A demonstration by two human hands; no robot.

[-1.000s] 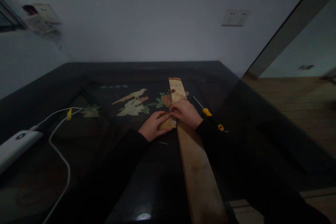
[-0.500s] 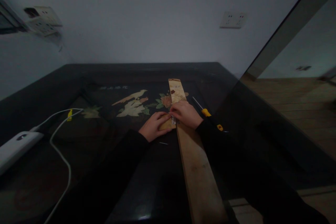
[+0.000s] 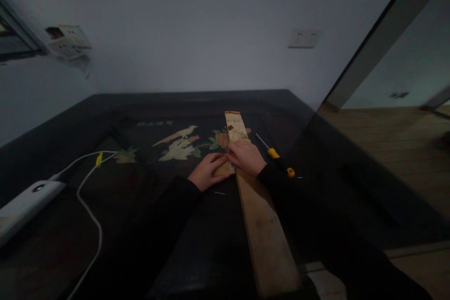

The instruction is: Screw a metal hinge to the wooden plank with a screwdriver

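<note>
A long wooden board (image 3: 265, 229) runs from the near edge toward the middle of the dark table. Butted against its left side is a short wood piece (image 3: 225, 169), which my left hand (image 3: 207, 172) grips with the thumb at its near edge and fingers over its far side. My right hand (image 3: 248, 157) rests over the board, fingers pinched together at the joint between the two pieces. What they pinch is too small and hidden to tell. A bit of pale metal plate (image 3: 231, 165) shows under those fingertips.
Right of the board lies a screwdriver (image 3: 273, 153) with a yellow and black handle. A thin screw or nail (image 3: 220, 193) lies near my left wrist. At left are a white power strip (image 3: 33, 201) and its white cable (image 3: 92, 215). A wall (image 3: 197, 42) rises behind the table.
The camera view has tilted and shifted slightly. My right fingers have moved a little nearer over the joint, covering more of the metal plate. My left hand keeps its hold.
</note>
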